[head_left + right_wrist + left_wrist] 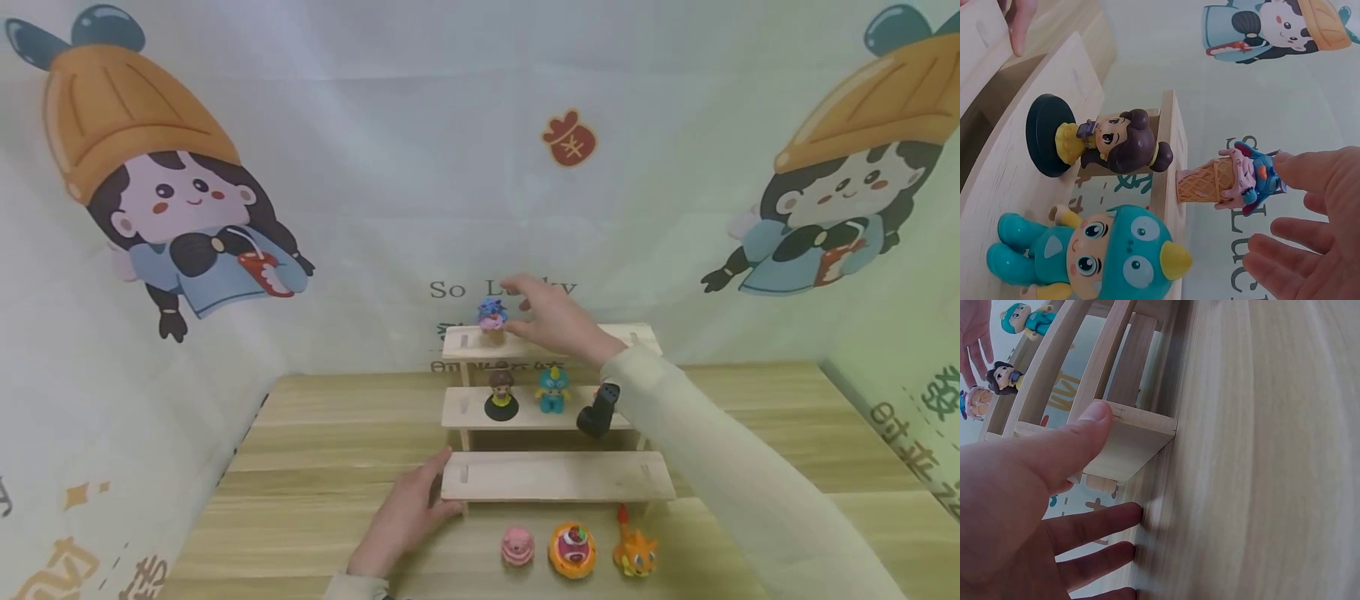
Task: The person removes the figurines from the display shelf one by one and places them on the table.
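On the top tier of a wooden stepped display stand (pixel 558 477), near its left end, stands an ice-cream-cone figurine (pixel 1207 181) with a blue creature on top. My right hand (pixel 561 321) is beside it, fingers spread apart. The thumb tip is at the blue top, touching or very close; I cannot tell which. My left hand (pixel 405 510) rests against the left end of the lowest tier. In the left wrist view its thumb presses the side panel's edge, while three fingers extend straight below; the index finger is hidden there.
On the middle tier stand a brown-haired girl figurine (pixel 501 390), a teal-suited figurine (pixel 552 392) and a black object (pixel 597 414) partly behind my sleeve. Before the stand lie a pink figurine (pixel 517 546), a round orange toy (pixel 572 551) and an orange creature figurine (pixel 636 554). Printed cloth (pixel 390 167) hangs behind.
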Demonstrator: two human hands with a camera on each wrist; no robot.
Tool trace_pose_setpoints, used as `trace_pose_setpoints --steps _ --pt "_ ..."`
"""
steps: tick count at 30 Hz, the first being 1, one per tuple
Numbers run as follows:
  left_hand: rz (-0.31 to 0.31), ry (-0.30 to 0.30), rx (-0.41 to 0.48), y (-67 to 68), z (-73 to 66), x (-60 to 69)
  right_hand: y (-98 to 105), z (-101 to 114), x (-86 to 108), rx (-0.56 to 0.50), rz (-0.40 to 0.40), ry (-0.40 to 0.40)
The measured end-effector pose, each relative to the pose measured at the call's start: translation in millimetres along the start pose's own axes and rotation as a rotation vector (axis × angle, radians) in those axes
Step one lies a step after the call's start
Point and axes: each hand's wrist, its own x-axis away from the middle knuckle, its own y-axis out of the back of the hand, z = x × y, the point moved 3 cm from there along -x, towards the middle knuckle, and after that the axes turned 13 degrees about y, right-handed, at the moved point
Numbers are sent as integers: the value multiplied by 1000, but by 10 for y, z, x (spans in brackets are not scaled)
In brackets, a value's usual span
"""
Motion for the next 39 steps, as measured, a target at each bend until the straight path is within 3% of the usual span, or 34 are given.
trace_pose_setpoints --steps 7,16,22,29,39 --pt "13 -3 0 10 -21 13 -67 -44 -25 -71 17 -35" --pt "1 5 8 4 -34 30 -186 -15 -56 -8 53 8" --pt "-6 8 4 13 -22 24 -213 29 -86 9 25 3" --pt "-7 -5 -6 22 -25 15 -217 44 -122 -4 -3 -61" --pt "-7 -11 -7 18 -27 29 -264 48 -149 17 -13 -38"
